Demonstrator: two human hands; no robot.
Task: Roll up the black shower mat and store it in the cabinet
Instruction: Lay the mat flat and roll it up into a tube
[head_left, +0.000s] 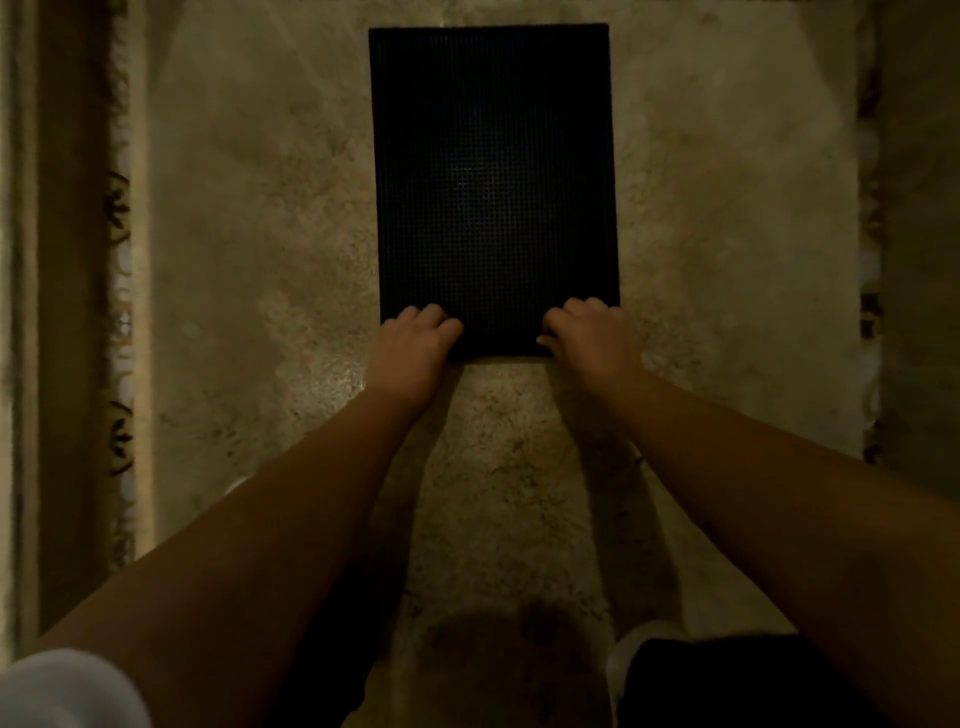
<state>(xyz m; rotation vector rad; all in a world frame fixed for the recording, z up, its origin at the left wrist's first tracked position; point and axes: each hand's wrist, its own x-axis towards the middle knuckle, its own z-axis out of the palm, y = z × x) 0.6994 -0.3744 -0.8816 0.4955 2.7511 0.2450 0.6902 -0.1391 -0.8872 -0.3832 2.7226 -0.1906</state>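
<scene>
Mat: the black shower mat (493, 182) is being seen lying flat and unrolled on the mottled stone floor (249, 234), its long sides running away from the person and its surface showing a fine grid of small squares.
Near edge: the short edge closest to the person is being gripped at both corners; whether it is being lifted off the floor cannot be told in the dim light.
Left hand: the left hand (415, 338) is being held over the near left corner of the mat, knuckles up, with the fingers curled down onto the mat and the thumb lying along the edge, so the corner is being pinched.
Right hand: the right hand (587, 332) is being held over the near right corner in the same way, fingers bent over the top of the mat and thumb tucked at the edge, so that corner is being held too.
Arms: both bare forearms are being stretched forward from the bottom of the view, well apart at the elbows and drawing closer at the mat.
Surroundings: a patterned tile border (119, 312) is being shown along the left side of the floor, and a similar strip (870, 260) along the right.
Sleeve: a white sleeve (67, 691) is being shown at the lower left corner.
</scene>
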